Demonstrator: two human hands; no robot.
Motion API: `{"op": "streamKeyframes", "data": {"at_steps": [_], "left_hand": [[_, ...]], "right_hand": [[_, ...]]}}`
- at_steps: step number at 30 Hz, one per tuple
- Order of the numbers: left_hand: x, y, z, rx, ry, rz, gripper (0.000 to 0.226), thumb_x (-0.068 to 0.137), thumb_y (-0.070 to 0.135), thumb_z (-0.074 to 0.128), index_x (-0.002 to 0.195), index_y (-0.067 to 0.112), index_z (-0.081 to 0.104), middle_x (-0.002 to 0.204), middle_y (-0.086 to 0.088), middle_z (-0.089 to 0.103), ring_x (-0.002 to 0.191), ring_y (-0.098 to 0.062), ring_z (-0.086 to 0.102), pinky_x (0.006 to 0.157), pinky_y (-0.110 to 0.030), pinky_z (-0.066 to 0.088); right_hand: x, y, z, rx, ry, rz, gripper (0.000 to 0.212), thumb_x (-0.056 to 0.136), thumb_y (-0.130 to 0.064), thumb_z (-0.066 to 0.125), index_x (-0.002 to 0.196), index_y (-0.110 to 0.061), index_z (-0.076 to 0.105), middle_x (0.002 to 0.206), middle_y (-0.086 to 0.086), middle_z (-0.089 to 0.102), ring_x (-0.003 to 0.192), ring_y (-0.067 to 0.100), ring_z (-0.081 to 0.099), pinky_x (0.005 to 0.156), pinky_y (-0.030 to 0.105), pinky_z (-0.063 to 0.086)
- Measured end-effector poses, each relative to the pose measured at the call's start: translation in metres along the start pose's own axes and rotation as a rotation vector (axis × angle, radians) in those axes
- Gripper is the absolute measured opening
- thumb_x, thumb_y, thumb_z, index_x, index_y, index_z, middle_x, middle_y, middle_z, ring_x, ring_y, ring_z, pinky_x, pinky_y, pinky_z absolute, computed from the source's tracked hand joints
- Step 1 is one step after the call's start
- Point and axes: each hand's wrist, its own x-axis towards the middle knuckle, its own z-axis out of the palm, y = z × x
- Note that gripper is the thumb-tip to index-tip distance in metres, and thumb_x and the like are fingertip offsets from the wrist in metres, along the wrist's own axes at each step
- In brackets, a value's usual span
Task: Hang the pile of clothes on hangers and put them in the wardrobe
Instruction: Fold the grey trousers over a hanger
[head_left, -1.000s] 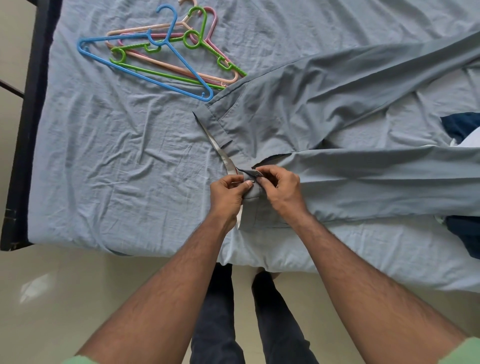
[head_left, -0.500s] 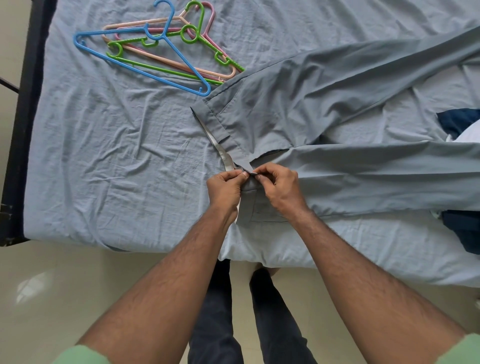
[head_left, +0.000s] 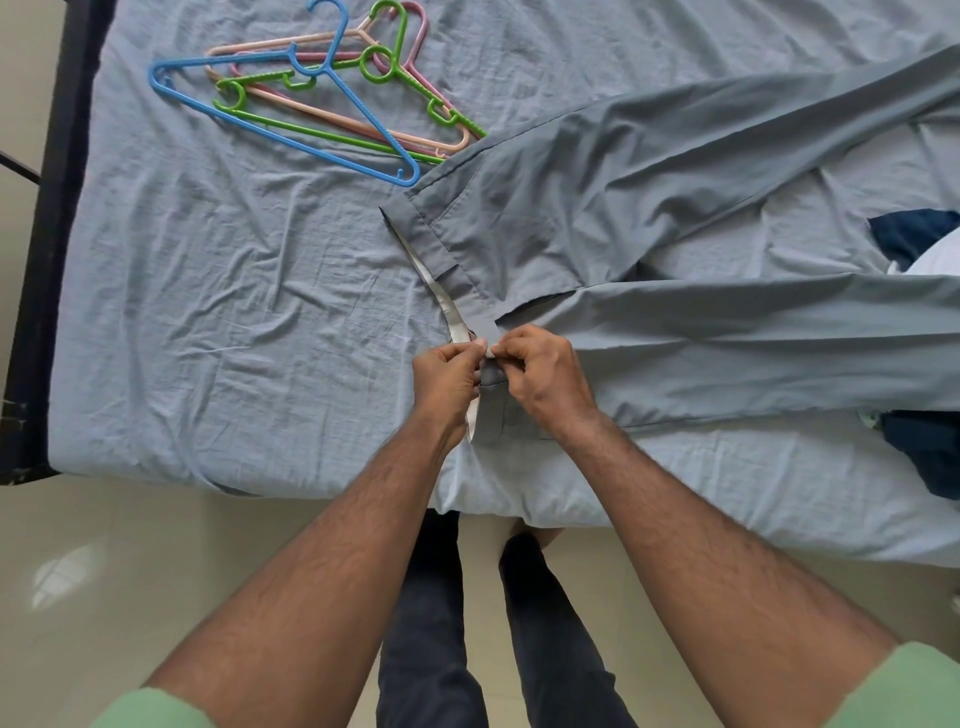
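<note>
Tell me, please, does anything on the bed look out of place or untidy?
Nothing is damaged or spilled. The hangers lie in a tangled heap, overlapping, near the far left of the bed. The grey trousers are spread with legs apart, the waistband open where the left hand and right hand pinch it.

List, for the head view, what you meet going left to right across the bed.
Black bed frame → blue hanger → left hand → right hand → dark blue garment.
</note>
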Motion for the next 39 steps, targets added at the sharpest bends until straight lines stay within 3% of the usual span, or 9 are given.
{"op": "streamKeyframes", "data": {"at_steps": [4, 8, 12, 19, 22, 27, 31, 34, 39], "left_hand": [[0.0, -0.002, -0.004, 0.022, 0.01, 0.016, 0.012, 0.089, 0.001, 0.072, 0.078, 0.003, 0.068, 0.077, -0.012, 0.071, 0.074, -0.023, 0.071, 0.066, -0.029, 0.061], [0.012, -0.009, -0.014, 0.173, 0.09, 0.018, 0.012, 0.084, 0.0, 0.076, 0.091, 0.004, 0.068, 0.087, -0.014, 0.073, 0.083, -0.026, 0.074, 0.08, -0.041, 0.063], [0.02, -0.01, -0.03, 0.371, 0.128, 0.038, 0.02, 0.085, 0.01, 0.079, 0.097, 0.008, 0.064, 0.097, -0.015, 0.072, 0.081, -0.021, 0.074, 0.078, -0.035, 0.062], [0.058, 0.02, -0.05, 0.488, 0.141, 0.083, 0.051, 0.08, 0.035, 0.084, 0.118, 0.011, 0.061, 0.104, -0.007, 0.068, 0.098, -0.024, 0.069, 0.089, -0.05, 0.059], [0.083, 0.053, -0.048, 0.44, 0.097, 0.043, 0.067, 0.086, 0.037, 0.079, 0.137, 0.009, 0.046, 0.12, -0.014, 0.063, 0.1, -0.022, 0.066, 0.082, -0.045, 0.061], [0.131, 0.093, -0.031, 0.341, 0.079, 0.0, 0.067, 0.087, 0.041, 0.077, 0.136, 0.007, 0.046, 0.122, -0.009, 0.063, 0.101, -0.022, 0.065, 0.066, -0.038, 0.056], [0.167, 0.104, -0.015, 0.337, 0.139, 0.048, 0.037, 0.083, 0.035, 0.081, 0.11, 0.015, 0.067, 0.106, -0.004, 0.074, 0.09, -0.021, 0.072, 0.07, -0.034, 0.06], [0.188, 0.108, -0.017, 0.382, 0.227, 0.104, 0.025, 0.079, 0.032, 0.08, 0.093, 0.017, 0.065, 0.103, -0.004, 0.072, 0.091, -0.022, 0.07, 0.086, -0.04, 0.061], [0.194, 0.125, -0.038, 0.522, 0.247, 0.247, 0.024, 0.086, 0.024, 0.073, 0.108, 0.015, 0.069, 0.11, -0.005, 0.072, 0.097, -0.022, 0.069, 0.089, -0.04, 0.06]], "right_hand": [[-0.011, -0.003, 0.005, -0.003, -0.066, -0.013, 0.02, 0.095, -0.011, 0.062, 0.107, -0.011, 0.077, 0.109, -0.002, 0.067, 0.095, 0.018, 0.064, 0.084, 0.037, 0.056], [-0.024, -0.001, 0.012, -0.027, -0.027, 0.017, 0.031, 0.094, -0.003, 0.058, 0.121, -0.009, 0.071, 0.133, 0.006, 0.064, 0.122, 0.023, 0.059, 0.103, 0.04, 0.051], [-0.039, 0.006, 0.019, -0.117, 0.059, -0.042, 0.036, 0.085, 0.005, 0.065, 0.118, -0.006, 0.071, 0.127, 0.01, 0.067, 0.122, 0.025, 0.06, 0.111, 0.051, 0.043], [-0.067, 0.032, 0.034, -0.299, -0.166, -0.15, 0.074, 0.072, -0.036, 0.086, 0.139, -0.017, 0.059, 0.151, 0.003, 0.051, 0.143, 0.019, 0.044, 0.12, 0.052, 0.03], [-0.069, 0.038, 0.042, -0.368, -0.173, -0.187, 0.09, 0.067, -0.037, 0.09, 0.146, -0.017, 0.051, 0.156, 0.005, 0.045, 0.146, 0.021, 0.04, 0.12, 0.05, 0.031], [-0.072, 0.046, 0.059, -0.474, -0.22, -0.147, 0.111, 0.066, -0.036, 0.09, 0.157, -0.019, 0.03, 0.165, 0.001, 0.029, 0.15, 0.019, 0.031, 0.122, 0.049, 0.025], [-0.071, 0.059, 0.081, -0.536, -0.215, -0.104, 0.107, 0.073, -0.012, 0.079, 0.16, -0.021, 0.017, 0.167, -0.003, 0.022, 0.153, 0.016, 0.025, 0.123, 0.049, 0.021], [-0.069, 0.063, 0.09, -0.542, -0.167, -0.105, 0.093, 0.076, 0.004, 0.063, 0.158, -0.024, 0.028, 0.165, -0.003, 0.028, 0.152, 0.018, 0.025, 0.121, 0.052, 0.019], [-0.08, 0.046, 0.115, -0.456, -0.223, -0.125, 0.084, 0.082, 0.0, 0.025, 0.161, -0.029, 0.018, 0.166, -0.006, 0.017, 0.153, 0.019, 0.016, 0.123, 0.053, 0.02]]}}
